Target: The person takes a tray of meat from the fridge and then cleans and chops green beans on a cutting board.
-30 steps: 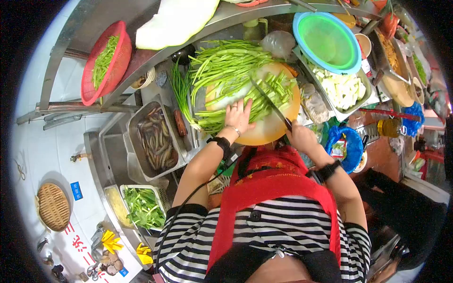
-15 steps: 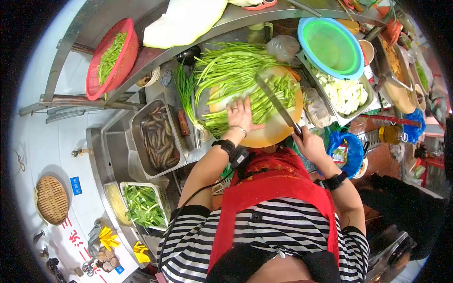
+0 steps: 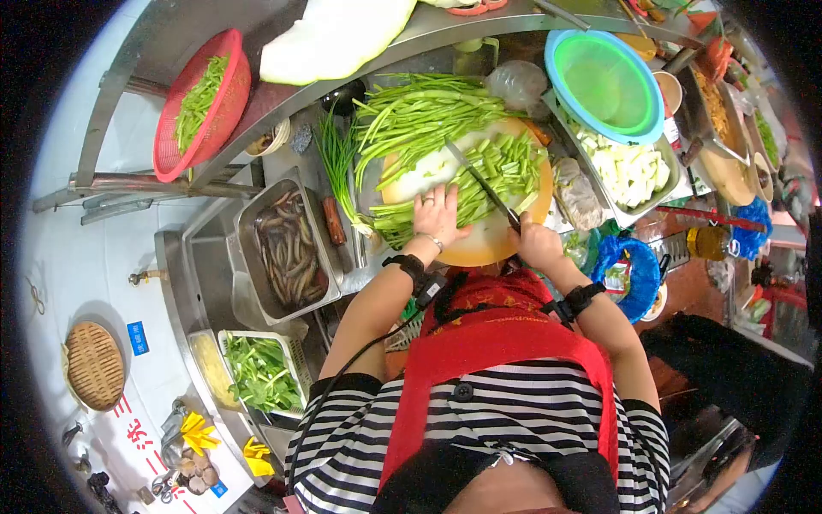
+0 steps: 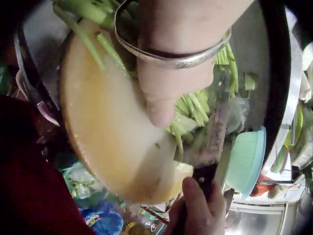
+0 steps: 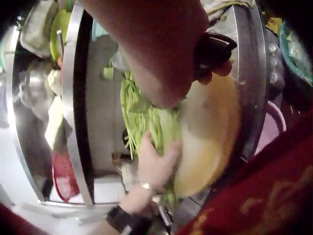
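Note:
On the round, yellow-edged cutting board (image 3: 488,247) lies a large bunch of long green vegetable stalks (image 3: 424,111), its ends reaching past the board to the left. My left hand (image 3: 438,216) presses down on the stalks, fingers stretched forward and thumb out to the side. A broad-bladed kitchen knife (image 3: 481,178) is gripped by its black handle in my right hand (image 3: 541,247). Its blade slants across the stalks just right of the left hand. Short cut pieces (image 3: 514,163) are heaped on the blade's right side. In the left wrist view, the blade (image 4: 217,115) stands beyond the left thumb.
Right of the board stand a metal tray of pale chopped vegetable (image 3: 625,176) and a blue-rimmed green basin (image 3: 604,86). Spring onions (image 3: 336,167) lie to the left, near a metal pan (image 3: 287,248) of dark, long food. A steel shelf edge (image 3: 479,34) runs behind.
The knife swung right, away from the left hand, half a second ago; now it is back left across the stalks beside that hand. The left hand stays on the bunch.

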The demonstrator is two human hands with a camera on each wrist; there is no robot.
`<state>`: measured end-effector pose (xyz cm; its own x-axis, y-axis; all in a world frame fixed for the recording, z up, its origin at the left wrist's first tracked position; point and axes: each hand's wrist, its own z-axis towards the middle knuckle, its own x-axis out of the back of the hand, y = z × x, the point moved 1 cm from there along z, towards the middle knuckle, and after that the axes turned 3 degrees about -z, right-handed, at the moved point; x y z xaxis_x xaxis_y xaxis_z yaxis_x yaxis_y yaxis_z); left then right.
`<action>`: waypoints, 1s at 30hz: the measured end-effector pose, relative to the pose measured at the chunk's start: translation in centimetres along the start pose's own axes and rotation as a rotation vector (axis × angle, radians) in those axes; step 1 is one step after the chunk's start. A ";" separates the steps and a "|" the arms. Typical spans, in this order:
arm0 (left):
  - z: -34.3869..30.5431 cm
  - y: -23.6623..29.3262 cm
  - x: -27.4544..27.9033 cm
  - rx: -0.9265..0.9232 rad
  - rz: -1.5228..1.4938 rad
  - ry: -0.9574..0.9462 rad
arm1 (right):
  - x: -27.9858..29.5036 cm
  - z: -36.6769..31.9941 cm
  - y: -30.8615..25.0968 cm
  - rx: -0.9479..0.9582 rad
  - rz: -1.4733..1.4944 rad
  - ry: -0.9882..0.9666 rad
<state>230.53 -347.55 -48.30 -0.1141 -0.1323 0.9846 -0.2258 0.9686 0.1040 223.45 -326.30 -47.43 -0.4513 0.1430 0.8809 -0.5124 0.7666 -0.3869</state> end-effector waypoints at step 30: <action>8.1 11.4 -1.8 0.048 -0.333 0.350 | -1.5 -8.0 7.8 -0.419 1.340 -0.225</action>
<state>220.34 -337.95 -50.04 0.3023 -0.3467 0.8879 -0.2399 0.8738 0.4229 226.01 -315.52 -49.56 -0.5396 0.8268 -0.1588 0.6217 0.2641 -0.7374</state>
